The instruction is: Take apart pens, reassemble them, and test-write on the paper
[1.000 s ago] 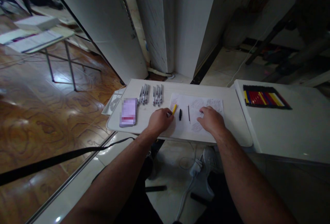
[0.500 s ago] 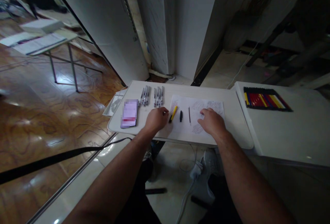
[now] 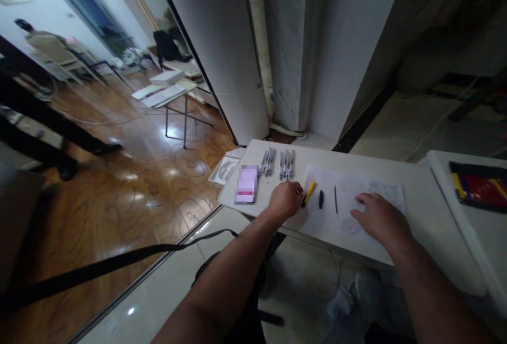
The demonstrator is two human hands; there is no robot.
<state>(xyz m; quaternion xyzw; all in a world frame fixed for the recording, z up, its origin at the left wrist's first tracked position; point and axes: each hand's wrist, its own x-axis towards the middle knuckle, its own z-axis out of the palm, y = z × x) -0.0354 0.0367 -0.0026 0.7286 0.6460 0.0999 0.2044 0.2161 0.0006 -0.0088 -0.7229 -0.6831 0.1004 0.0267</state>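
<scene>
My left hand [image 3: 285, 200] rests at the left edge of a scribbled paper sheet [image 3: 328, 222], its fingers curled; whatever they may hold is hidden. Right beside it lies a yellow pen barrel [image 3: 312, 188] with a black end. A short black pen cap [image 3: 321, 199] and a thin dark pen refill [image 3: 336, 200] lie apart on the sheet. Over the right part of the paper is my right hand [image 3: 382, 220], thumb and fingers apart, with nothing visible between them. Two groups of clear pens [image 3: 269, 161] lie behind my left hand.
A phone [image 3: 246, 184] lies on the left of the white table [image 3: 356, 162]. To the right, a second white table [image 3: 475, 228] bears a black case [image 3: 477, 183] of red, yellow and blue pieces. A person's legs [image 3: 43, 122] show at far left.
The view has swung left, so the table appears further right and a person's legs have come into sight. Both hands and the pen parts keep nearly the same places on the table.
</scene>
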